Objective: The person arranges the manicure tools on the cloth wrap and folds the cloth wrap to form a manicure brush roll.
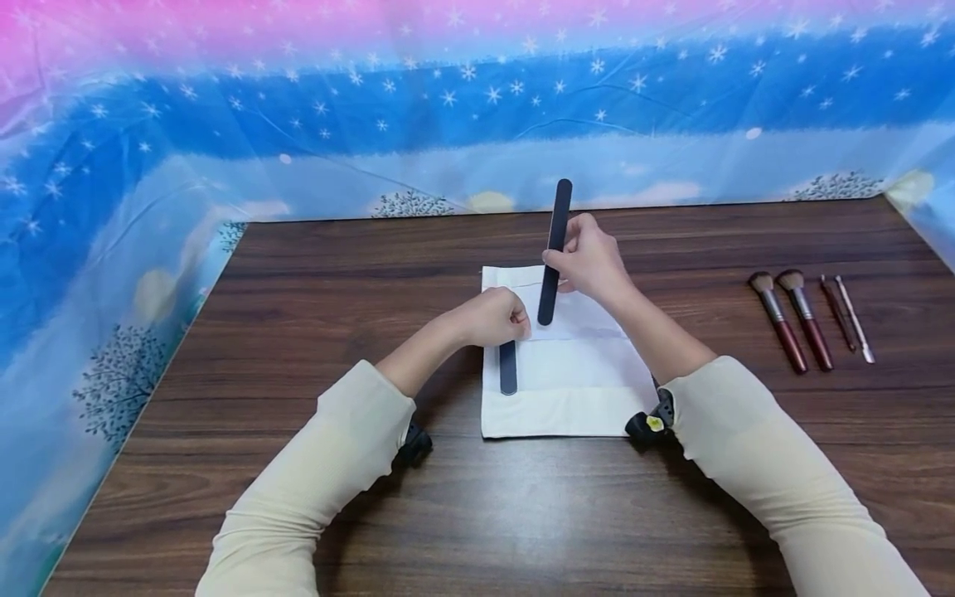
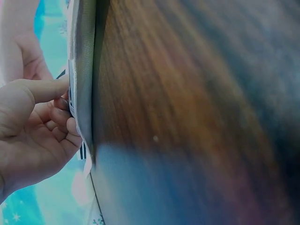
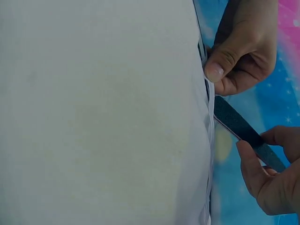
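Observation:
My right hand [image 1: 593,257] pinches a long black nail file [image 1: 555,249] between thumb and fingers. The file stands tilted over the upper part of a white cloth pouch [image 1: 574,414], its lower end near the cloth. At the pouch's left side my left hand [image 1: 496,317] has thumb and fingertips curled at a cloth edge, which they pinch in the right wrist view. Below those fingers a second dark nail file [image 1: 508,369] lies along the pouch, its upper end hidden by the hand. In the right wrist view, the held file [image 3: 248,133] reaches toward the pouch edge.
To the right on the brown wooden table [image 1: 477,531] lie two makeup brushes [image 1: 779,323] with dark red handles, a thin dark red tool [image 1: 838,313] and a slim silvery tool [image 1: 855,319]. A snowflake-patterned curtain [image 1: 448,108] hangs along the table's back and left edges.

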A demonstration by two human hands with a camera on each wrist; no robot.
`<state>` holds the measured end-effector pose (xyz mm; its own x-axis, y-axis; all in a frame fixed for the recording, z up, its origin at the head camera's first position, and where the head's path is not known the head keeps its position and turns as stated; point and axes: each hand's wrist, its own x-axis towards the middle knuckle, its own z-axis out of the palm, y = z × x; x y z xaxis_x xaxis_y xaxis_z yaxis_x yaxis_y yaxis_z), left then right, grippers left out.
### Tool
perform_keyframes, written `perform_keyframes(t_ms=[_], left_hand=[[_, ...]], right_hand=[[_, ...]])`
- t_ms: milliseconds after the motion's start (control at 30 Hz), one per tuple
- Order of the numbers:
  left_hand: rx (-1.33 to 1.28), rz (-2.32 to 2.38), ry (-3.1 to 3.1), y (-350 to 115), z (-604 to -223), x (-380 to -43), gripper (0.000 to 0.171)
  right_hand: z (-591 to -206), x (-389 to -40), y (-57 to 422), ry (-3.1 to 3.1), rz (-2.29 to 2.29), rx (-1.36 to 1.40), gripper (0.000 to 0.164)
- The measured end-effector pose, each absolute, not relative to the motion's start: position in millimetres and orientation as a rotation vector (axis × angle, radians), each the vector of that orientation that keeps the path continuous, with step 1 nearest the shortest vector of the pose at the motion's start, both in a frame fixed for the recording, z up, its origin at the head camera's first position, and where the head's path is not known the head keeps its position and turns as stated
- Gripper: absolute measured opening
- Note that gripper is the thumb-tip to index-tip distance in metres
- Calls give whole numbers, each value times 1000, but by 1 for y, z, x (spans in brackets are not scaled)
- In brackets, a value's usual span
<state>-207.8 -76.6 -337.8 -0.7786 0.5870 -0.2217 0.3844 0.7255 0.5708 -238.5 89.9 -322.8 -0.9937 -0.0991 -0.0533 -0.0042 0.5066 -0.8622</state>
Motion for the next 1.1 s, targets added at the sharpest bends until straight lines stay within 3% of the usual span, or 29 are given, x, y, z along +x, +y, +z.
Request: perform_keyframes(t_ms=[500,867,1100], left_hand=[[723,682,2530,-76,-336,-207,15],[719,683,2535,-76,-338,-208,16],[717,695,2540,-74,-339,-208,15]], right_hand=[[-337,-238,79,2455,-1271,6,43],[-340,-231,80,2407,-1290,-26,35],[-346,-231,87,2257,-1430,-19,18]])
